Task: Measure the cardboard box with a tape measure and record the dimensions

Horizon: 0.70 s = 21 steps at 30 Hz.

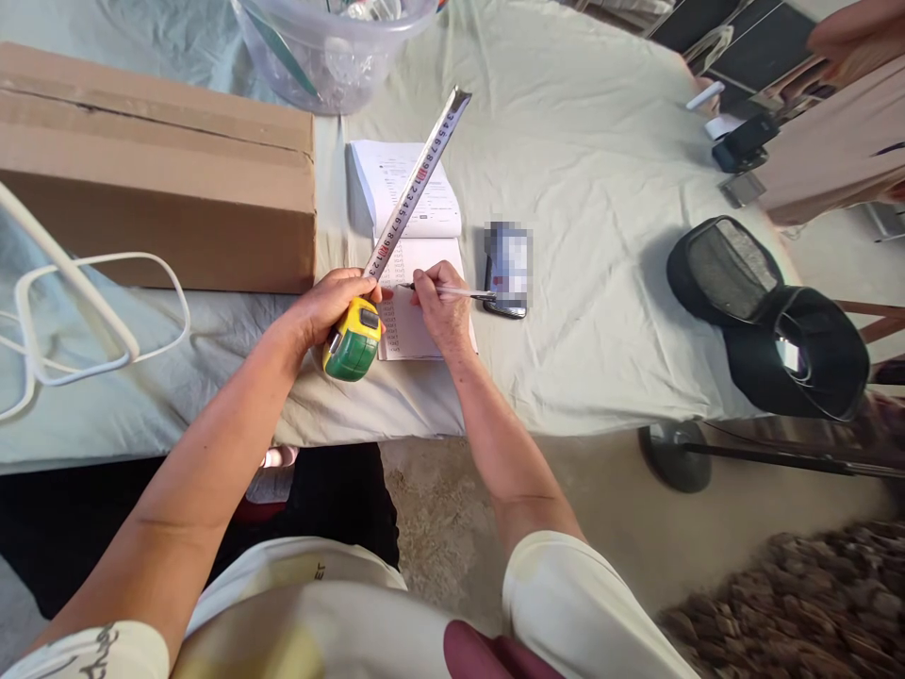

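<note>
My left hand (332, 306) is closed around a yellow and green tape measure (352, 351). Its metal blade (414, 193) is drawn out and slants up to the right, over the open notebook (428, 325). Between the fingers of my right hand (445, 306) is a pen (459, 293), its tip on or just above the lower page. That page carries a column of handwritten entries down its left side; the upper page is printed. Just right of the notebook lies a smartphone (506, 306), its screen blurred out.
A long cardboard box (156, 198) lies at left, near a white cable (134, 356). Behind stands a clear plastic tub (339, 66). An open black case (796, 349) sits at the right edge of the cloth-covered table (586, 189). Another person's arm (855, 42) shows at upper right.
</note>
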Each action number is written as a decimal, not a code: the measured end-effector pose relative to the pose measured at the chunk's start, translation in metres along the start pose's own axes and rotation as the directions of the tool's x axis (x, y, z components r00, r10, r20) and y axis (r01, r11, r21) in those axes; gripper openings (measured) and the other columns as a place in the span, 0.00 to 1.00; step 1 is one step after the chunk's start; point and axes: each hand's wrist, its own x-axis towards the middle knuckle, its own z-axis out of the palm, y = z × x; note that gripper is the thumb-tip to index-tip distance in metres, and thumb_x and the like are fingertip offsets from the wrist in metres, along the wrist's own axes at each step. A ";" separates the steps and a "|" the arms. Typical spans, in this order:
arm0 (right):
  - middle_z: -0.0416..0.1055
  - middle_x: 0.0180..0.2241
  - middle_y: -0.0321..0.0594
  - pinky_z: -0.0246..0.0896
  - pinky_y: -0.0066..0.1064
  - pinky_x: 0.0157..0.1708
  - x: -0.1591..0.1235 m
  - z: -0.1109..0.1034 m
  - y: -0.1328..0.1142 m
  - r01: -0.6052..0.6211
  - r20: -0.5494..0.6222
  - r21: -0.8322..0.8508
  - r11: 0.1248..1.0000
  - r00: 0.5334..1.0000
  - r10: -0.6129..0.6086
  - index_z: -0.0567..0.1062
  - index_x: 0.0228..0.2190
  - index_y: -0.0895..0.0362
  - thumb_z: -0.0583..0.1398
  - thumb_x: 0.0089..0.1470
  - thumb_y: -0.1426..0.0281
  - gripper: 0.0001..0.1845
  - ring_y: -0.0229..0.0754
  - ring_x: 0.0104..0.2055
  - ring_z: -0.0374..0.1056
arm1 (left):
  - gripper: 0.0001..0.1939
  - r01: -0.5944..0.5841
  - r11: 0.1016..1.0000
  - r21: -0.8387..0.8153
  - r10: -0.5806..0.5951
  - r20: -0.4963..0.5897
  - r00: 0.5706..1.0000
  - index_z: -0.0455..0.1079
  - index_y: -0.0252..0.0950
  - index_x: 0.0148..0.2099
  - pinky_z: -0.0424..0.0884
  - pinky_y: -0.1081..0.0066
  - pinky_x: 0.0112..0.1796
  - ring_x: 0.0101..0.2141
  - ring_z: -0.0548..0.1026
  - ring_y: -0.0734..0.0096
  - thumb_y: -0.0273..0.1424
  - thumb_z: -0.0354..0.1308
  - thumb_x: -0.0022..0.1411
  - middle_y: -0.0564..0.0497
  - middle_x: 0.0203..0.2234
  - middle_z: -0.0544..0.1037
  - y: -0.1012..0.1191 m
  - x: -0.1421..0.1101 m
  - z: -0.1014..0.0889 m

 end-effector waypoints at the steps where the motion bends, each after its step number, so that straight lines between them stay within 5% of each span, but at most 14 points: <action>1: 0.65 0.20 0.30 0.59 0.33 0.33 0.000 0.000 0.000 0.001 0.003 -0.004 1.000 1.000 -0.001 0.61 0.24 0.50 0.56 0.62 0.61 0.16 0.38 0.26 0.61 | 0.05 0.000 1.000 -0.002 0.000 0.001 1.000 0.67 0.35 0.28 0.69 0.73 0.19 0.20 0.78 0.68 0.27 0.60 0.55 0.46 0.31 0.80 0.000 0.000 0.000; 21: 0.63 0.20 0.29 0.58 0.32 0.32 0.000 0.000 0.003 0.029 -0.017 -0.036 0.999 0.999 -0.030 0.59 0.24 0.50 0.55 0.62 0.60 0.17 0.38 0.26 0.60 | 0.05 0.001 1.000 -0.005 -0.001 0.009 1.000 0.67 0.34 0.28 0.69 0.73 0.20 0.20 0.78 0.70 0.27 0.61 0.54 0.44 0.35 0.81 0.000 0.001 -0.001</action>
